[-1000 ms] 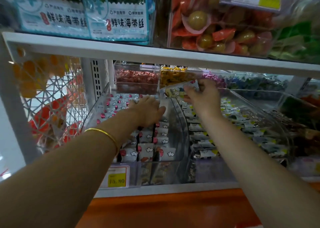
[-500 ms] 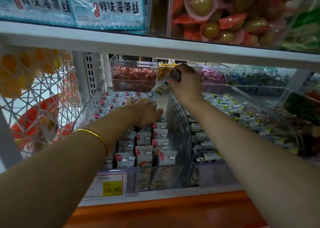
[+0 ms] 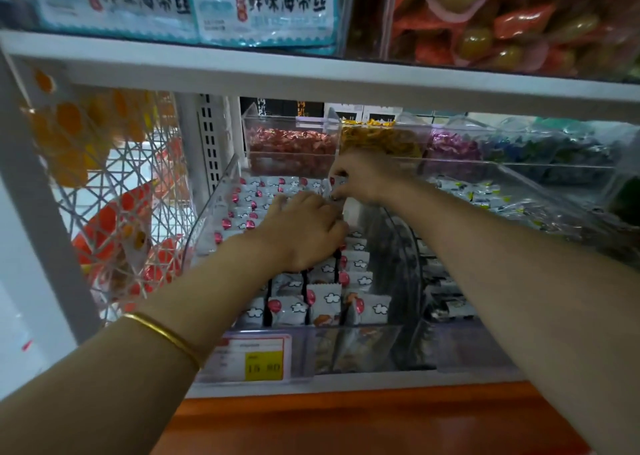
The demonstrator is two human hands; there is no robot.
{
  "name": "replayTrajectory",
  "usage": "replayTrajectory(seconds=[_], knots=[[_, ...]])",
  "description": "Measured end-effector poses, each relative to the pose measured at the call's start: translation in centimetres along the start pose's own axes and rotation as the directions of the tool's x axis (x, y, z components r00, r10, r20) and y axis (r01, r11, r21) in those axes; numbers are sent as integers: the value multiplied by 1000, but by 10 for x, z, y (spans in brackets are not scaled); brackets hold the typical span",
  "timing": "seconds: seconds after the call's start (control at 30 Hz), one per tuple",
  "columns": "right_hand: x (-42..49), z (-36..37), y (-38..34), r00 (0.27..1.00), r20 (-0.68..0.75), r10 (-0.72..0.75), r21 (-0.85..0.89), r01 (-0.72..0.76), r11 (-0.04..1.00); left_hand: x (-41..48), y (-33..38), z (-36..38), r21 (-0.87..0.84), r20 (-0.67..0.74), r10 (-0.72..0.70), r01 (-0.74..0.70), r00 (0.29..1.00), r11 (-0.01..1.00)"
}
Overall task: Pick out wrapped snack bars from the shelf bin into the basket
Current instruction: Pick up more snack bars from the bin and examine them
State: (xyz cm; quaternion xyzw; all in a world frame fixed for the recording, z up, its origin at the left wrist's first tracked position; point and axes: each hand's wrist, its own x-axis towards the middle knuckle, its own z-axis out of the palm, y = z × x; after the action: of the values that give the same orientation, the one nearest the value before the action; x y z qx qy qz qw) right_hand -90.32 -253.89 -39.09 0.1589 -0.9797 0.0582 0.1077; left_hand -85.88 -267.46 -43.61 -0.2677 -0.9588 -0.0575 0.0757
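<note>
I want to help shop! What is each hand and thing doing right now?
Left hand: lying on the snack bars, grip unclear.
Right hand: pinching one wrapped bar.
Shelf bin: open on top, nearly full.
Price tag: on the bin's front.

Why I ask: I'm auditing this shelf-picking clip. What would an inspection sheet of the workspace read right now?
Surface: white shelf, orange ledge below.
Job's things: wrapped snack bars in rows in a clear bin; basket not seen.
Clutter: price tag; neighbouring bin of yellow-marked packets; red sweets behind.
Hands: left hand lies on the bars, grip hidden; right hand pinches a back-row bar.
Cables: nothing seen.
Surroundings: upper shelf with blue-white packets; white lattice panel on the left.
</note>
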Motion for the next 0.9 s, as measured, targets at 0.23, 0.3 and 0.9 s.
replayTrajectory(seconds=[0.23,0.3,0.9], knots=[[14,-5,-5,940,340,-10,-67,35,997,-2,-14,0,72,120,-68,60,990,996],[18,-5,0,984,180,10,-19,-7,1000,-3,-14,0,83,143,-74,62,987,995],[23,-6,4,922,-310,231,7,-241,971,-18,-5,-12,-149,-45,-121,113,992,982]])
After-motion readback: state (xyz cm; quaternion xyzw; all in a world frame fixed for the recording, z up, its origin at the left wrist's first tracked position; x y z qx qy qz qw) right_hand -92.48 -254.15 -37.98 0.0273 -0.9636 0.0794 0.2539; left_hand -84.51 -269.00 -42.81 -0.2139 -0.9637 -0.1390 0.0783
